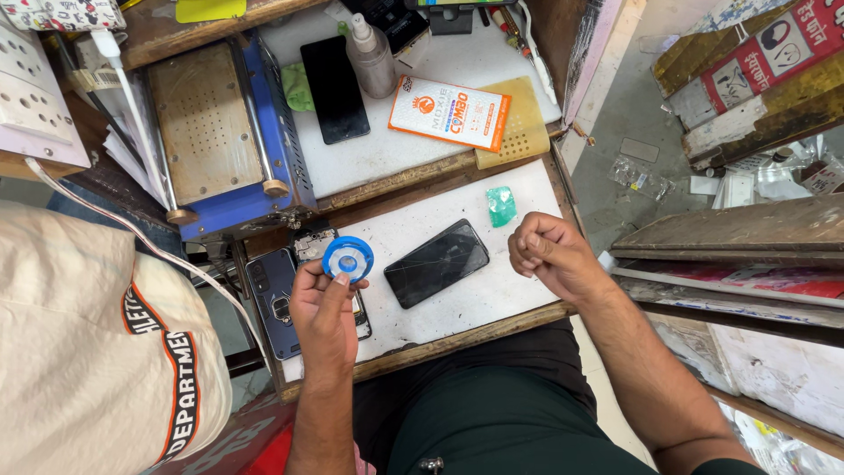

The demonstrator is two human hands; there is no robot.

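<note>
My left hand [323, 310] holds a small blue round spool [347, 258] between thumb and fingers, above the white work board [492, 290]. Just under that hand lies an opened phone body [274, 299] with its dark blue back shell. A black phone screen with cracks [436, 262] rests face up in the middle of the board. My right hand [547, 252] hovers to the right of the cracked screen, fingers pinched together; whether something thin is between them cannot be made out. A small green cloth piece [501, 206] lies on the board near my right hand.
A blue machine with a perforated metal plate [211, 123] stands at the back left. Behind the board are a black phone [335, 88], a spray bottle [370, 58], an orange-and-white packet [450, 112] and a yellow mat [525, 123]. A person in a cream shirt [79, 352] sits at my left.
</note>
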